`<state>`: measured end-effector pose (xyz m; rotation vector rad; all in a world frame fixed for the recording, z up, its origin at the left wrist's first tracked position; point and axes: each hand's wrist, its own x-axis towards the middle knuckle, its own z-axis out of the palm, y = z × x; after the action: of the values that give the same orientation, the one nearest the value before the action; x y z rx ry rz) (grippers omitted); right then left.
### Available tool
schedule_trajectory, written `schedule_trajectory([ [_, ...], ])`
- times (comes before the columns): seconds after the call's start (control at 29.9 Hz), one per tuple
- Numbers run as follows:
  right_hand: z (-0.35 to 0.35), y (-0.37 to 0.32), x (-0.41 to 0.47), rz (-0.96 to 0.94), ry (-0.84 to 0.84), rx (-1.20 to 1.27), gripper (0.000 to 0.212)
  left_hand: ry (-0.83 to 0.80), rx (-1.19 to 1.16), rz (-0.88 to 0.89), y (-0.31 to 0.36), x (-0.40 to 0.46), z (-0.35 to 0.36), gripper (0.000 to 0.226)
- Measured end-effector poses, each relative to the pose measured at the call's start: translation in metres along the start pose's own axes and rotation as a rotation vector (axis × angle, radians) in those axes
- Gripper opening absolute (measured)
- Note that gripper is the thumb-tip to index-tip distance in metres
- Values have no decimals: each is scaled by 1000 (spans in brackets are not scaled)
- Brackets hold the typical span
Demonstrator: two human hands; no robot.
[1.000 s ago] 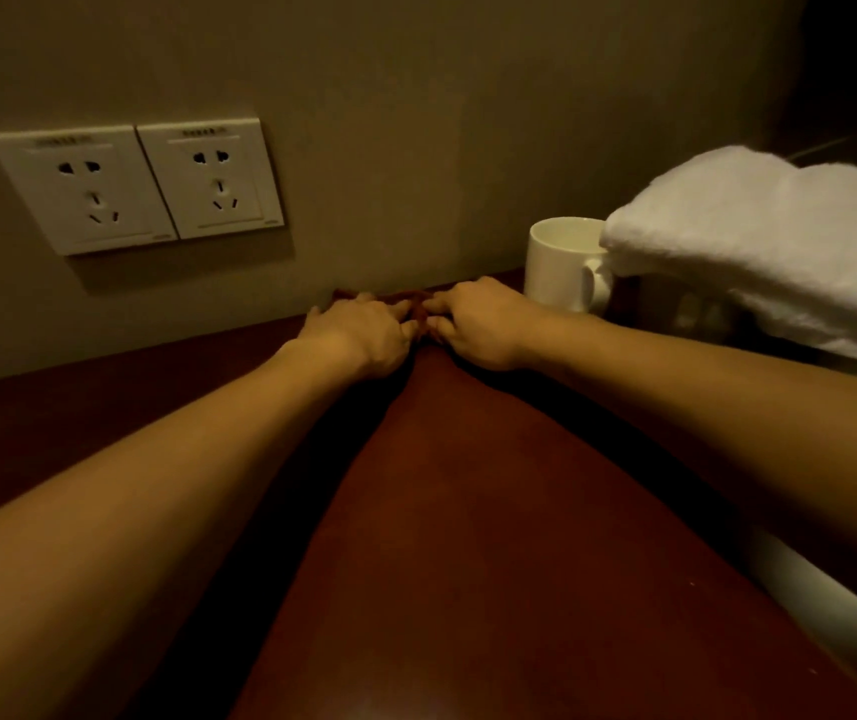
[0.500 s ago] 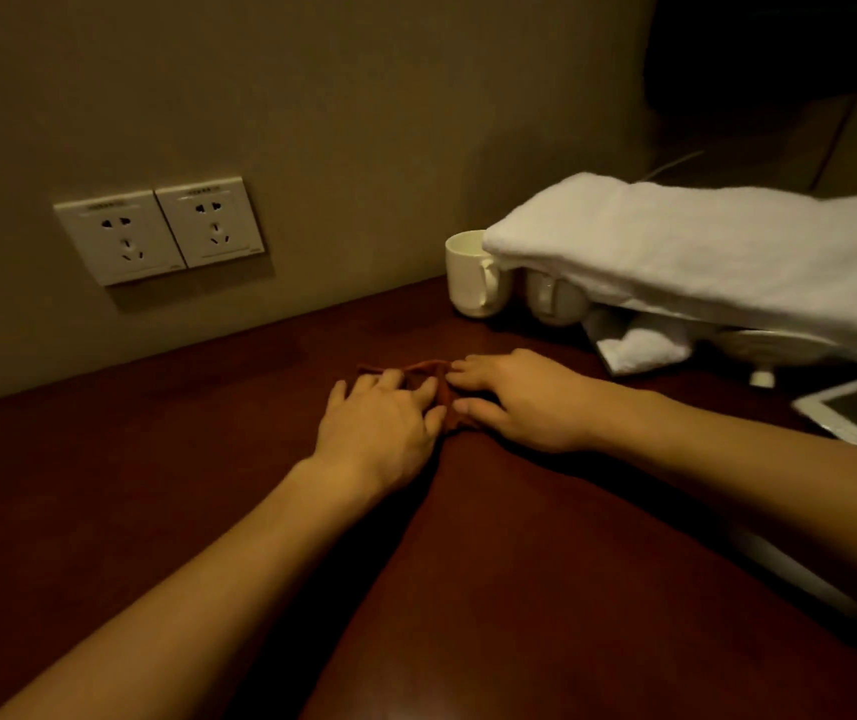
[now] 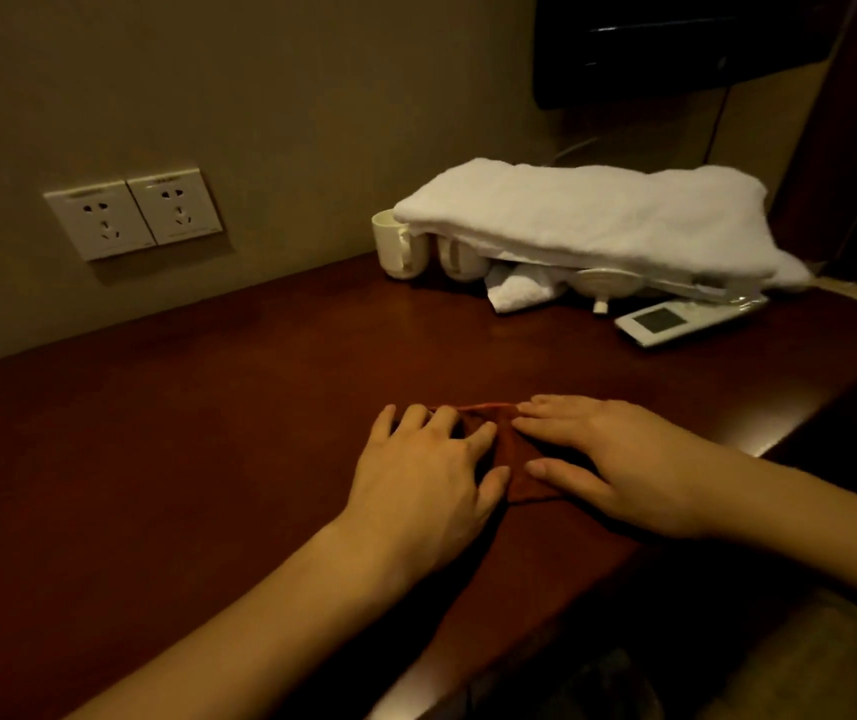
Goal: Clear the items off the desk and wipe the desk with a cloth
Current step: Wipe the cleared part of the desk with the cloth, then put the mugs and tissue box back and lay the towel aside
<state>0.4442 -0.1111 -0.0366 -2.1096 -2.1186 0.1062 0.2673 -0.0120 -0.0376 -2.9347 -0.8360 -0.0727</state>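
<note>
A small dark red cloth (image 3: pixel 512 454) lies flat on the dark red-brown desk (image 3: pixel 208 433), near its front edge. My left hand (image 3: pixel 426 480) presses on the cloth's left part with fingers spread. My right hand (image 3: pixel 624 459) lies flat on its right part, thumb and forefinger along the cloth's edges. Most of the cloth is hidden under both palms. At the back right stand two white mugs (image 3: pixel 398 249), a folded white towel (image 3: pixel 587 220) resting over them, a smaller white cloth (image 3: pixel 517 291) and a white remote-like device (image 3: pixel 676 319).
Two white wall sockets (image 3: pixel 135 215) sit on the beige wall above the desk's back left. A dark screen (image 3: pixel 676 44) hangs at the upper right with a cable below it. The desk's front edge runs diagonally at the right, with floor beyond it.
Both hands have drawn the red cloth back from the wall toward the desk's front edge. The view has pulled back and shows more of the towel and the device.
</note>
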Motion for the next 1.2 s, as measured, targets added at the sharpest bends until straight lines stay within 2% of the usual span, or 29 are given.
schedule_trajectory([
  [0.23,-5,0,-60,45,-4,27,61,50,-6,80,41,-25,-4,57],
  [0.47,-18,1,-57,53,32,88,58,15,-48,98,36,-18,-11,55],
  [0.63,-27,18,-47,131,175,279,61,-19,-322,45,25,7,-21,47],
  [0.77,-36,41,-35,237,319,424,65,122,-641,-18,6,45,-27,45],
  [0.83,-45,53,-26,264,367,455,70,197,-704,-40,-4,69,-30,44],
  [0.97,-69,78,-6,282,498,487,71,307,-650,32,-25,119,-42,45],
  [1.07,-90,109,10,337,569,410,87,322,-502,134,-48,165,-57,59],
  [1.2,-108,155,32,353,471,170,103,319,-262,203,-78,222,-75,80],
])
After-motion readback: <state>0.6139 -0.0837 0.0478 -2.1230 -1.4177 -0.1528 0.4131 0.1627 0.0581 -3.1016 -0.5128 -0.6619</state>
